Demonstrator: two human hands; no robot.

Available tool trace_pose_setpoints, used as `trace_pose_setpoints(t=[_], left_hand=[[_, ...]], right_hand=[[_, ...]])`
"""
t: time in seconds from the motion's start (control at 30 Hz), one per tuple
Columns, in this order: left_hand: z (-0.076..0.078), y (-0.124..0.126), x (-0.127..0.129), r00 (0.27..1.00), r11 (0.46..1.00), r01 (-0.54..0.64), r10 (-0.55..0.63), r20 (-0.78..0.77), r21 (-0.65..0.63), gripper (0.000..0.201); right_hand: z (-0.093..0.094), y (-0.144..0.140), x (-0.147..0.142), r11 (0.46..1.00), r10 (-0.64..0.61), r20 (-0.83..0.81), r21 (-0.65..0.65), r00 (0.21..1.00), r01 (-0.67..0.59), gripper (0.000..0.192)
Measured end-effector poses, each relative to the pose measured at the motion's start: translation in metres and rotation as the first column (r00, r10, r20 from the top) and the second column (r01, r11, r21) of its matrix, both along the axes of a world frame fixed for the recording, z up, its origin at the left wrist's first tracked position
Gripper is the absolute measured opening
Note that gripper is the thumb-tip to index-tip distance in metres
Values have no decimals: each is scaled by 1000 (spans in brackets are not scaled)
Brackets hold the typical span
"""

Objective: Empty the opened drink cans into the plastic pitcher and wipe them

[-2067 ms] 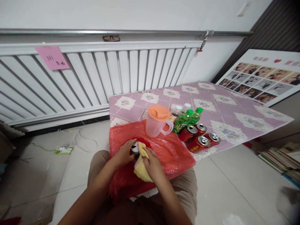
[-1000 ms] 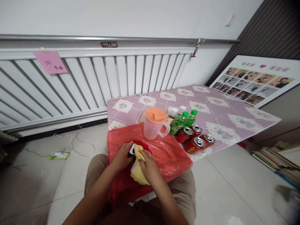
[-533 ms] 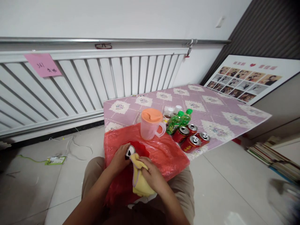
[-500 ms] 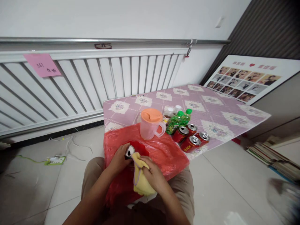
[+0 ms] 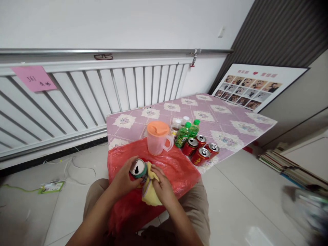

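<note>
My left hand [image 5: 125,181] is wrapped round an opened drink can [image 5: 138,168] with a teal-green side and a silver top, tilted toward me. In my right hand [image 5: 163,186] is a bunched yellow cloth [image 5: 151,194], pressed against the right side of the can. Both are over a red plastic sheet or bag [image 5: 176,167] that covers the near end of the table and hangs down between my knees. Just beyond my hands stands a clear plastic jug [image 5: 155,145] with an orange lid [image 5: 158,128]. The can's lower part is hidden.
Several red drink cans [image 5: 201,156] stand to the right, with green-capped bottles [image 5: 182,136] and white-capped bottles [image 5: 176,126] behind them. A flowered tablecloth [image 5: 225,138] covers the table. A radiator [image 5: 133,85] lines the wall. A power strip [image 5: 51,187] lies on the floor.
The can has come up and tilted toward me, so more of its green side shows. The cloth is now against its side. The whole view has shifted, moving the scene left.
</note>
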State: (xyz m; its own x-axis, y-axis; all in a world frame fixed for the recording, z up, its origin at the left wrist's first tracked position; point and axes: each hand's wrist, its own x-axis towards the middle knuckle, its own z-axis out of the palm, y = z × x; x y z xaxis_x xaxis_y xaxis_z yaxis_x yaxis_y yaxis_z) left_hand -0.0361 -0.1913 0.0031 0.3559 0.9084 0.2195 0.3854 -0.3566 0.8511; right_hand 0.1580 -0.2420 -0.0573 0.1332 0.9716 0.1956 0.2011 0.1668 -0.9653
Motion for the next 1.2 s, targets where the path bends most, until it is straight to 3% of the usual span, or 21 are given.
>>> trace_pose_setpoints(t=[0.17, 0.33, 0.53, 0.67, 0.8, 0.9, 0.97, 1.1, 1.2], left_hand=[[13, -4, 7, 999, 998, -9, 11, 31, -58, 70], [17, -4, 15, 999, 999, 10, -8, 44, -35, 70], [11, 8, 10, 995, 993, -101, 102, -14, 61, 73], [-1, 14, -4, 986, 981, -164, 167, -15, 106, 74], [-13, 10, -12, 980, 977, -188, 193, -40, 96, 74], [-18, 6, -9, 985, 984, -167, 169, -30, 63, 74], [-19, 4, -6, 987, 987, -155, 156, -29, 42, 74], [-21, 2, -1, 989, 990, -139, 140, -41, 25, 79], [-23, -1, 4, 990, 990, -137, 137, -38, 14, 85]], right_hand=[[12, 0, -8, 979, -8, -220, -201, 975, -38, 41], [15, -7, -18, 912, 9, -557, -336, 830, -235, 40], [23, -28, -2, 846, 112, -548, -385, 829, -369, 29], [27, -35, 40, 872, 33, -464, -419, 885, -252, 37], [20, -28, 80, 923, -85, -63, -381, 994, 55, 37], [6, -18, 88, 974, -121, 312, -147, 942, 174, 36], [-4, -12, 82, 983, -143, 435, -46, 889, 180, 37], [-18, -10, 64, 989, -92, 491, -54, 866, 135, 41], [-13, -13, 58, 980, -117, 575, -67, 810, 189, 47]])
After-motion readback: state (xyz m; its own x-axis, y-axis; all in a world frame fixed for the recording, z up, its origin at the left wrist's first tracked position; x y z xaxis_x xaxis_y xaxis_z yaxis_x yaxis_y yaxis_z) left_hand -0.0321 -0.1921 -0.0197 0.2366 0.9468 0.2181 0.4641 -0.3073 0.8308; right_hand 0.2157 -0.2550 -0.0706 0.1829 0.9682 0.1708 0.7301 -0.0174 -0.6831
